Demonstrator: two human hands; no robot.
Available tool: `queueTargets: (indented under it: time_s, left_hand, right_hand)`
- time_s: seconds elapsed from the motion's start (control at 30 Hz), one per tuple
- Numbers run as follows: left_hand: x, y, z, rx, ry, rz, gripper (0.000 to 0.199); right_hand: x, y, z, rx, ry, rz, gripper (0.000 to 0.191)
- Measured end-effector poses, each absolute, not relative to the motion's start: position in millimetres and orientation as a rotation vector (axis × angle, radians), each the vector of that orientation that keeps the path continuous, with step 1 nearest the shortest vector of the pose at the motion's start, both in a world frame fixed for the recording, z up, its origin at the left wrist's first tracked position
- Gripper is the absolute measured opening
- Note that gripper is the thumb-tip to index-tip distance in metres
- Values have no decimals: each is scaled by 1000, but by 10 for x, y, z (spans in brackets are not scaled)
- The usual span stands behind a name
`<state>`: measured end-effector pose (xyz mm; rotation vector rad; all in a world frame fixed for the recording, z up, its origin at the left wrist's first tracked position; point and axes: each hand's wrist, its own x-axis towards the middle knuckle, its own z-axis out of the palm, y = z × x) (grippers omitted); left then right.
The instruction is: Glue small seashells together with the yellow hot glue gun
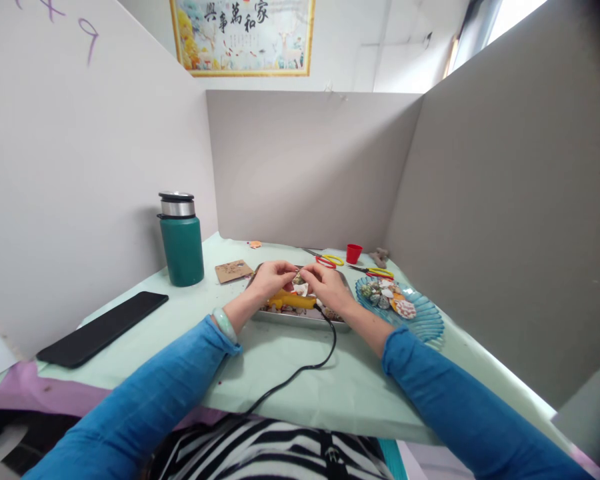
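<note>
My left hand (274,279) and my right hand (324,283) meet above a metal tray (285,319), fingertips pinched close together. Whatever lies between the fingers is too small to make out. Below them in the tray rests a yellow glue gun (293,302), its black cord (300,369) running down over the front of the table. Small shells and bits, partly hidden by my hands, lie around the glue gun. To the right of my right hand, a blue glass plate (427,321) holds several shells (387,295).
A green bottle (181,248) and a black phone-like slab (104,328) stand at left, near a brown card (233,271). Behind the tray lie two pairs of scissors (329,260) and a red cup (353,253). Grey partitions (310,167) enclose the table.
</note>
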<state>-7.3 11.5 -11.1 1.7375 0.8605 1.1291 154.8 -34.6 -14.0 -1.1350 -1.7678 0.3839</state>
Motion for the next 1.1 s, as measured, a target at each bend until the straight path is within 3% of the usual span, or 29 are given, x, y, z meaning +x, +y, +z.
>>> queueTargets:
  time_s: [1.1]
  left_hand:
    - [-104,70,-103,1801,841,979,14]
  right_hand:
    - [1551,-368,-132,-1124,-1818,319,27]
